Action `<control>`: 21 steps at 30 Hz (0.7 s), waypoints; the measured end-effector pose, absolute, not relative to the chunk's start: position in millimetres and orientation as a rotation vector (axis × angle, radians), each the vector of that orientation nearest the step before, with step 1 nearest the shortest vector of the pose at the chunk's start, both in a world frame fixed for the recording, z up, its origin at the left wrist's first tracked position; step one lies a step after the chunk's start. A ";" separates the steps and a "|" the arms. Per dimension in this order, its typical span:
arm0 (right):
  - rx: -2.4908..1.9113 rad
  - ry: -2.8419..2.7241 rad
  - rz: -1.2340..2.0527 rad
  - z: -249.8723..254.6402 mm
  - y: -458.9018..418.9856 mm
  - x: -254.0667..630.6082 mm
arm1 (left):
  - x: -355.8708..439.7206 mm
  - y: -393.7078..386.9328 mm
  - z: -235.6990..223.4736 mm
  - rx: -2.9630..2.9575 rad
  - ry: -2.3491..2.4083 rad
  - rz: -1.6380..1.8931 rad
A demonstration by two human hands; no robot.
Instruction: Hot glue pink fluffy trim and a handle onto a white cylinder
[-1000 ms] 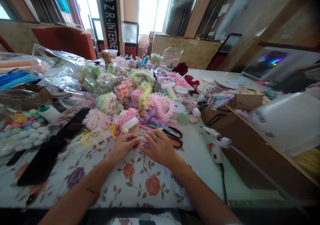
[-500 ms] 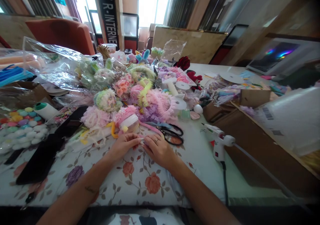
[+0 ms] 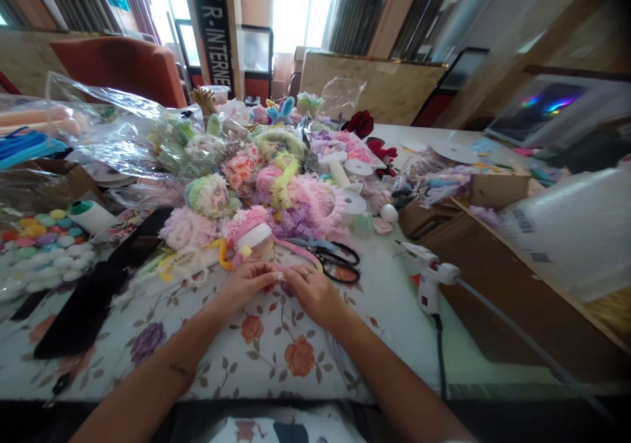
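Note:
My left hand and my right hand meet at the fingertips over the flowered cloth. Between them is a small whitish piece, mostly covered by the fingers, so its kind cannot be made out. Both hands are closed in a pinch on it. Just beyond the fingers stands a roll of white ribbon with pink trim on top. Black-handled scissors lie right of my right hand, and a pink fuzzy strip runs behind the knuckles. A yellow fuzzy stem bends beyond my left hand.
A white glue gun with a cord is at the right, beside a cardboard box. A heap of pastel yarn and trims fills the middle. At left are a black phone-like slab and a bag of pompoms.
The fingertips have shifted slightly around the small whitish piece, and less of it shows now. The arms stay nearly in place; the view has moved a little.

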State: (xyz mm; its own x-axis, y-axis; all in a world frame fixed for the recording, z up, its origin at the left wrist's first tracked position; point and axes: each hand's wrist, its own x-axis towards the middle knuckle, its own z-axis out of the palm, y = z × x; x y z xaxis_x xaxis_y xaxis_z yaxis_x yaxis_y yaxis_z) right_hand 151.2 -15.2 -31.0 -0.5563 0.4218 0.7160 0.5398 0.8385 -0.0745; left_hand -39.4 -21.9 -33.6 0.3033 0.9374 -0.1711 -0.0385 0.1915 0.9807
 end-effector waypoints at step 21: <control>-1.119 -1.749 1.167 -21.7 -21.9 144.2 | -37.0 -28.5 -33.1 1.579 1.077 0.948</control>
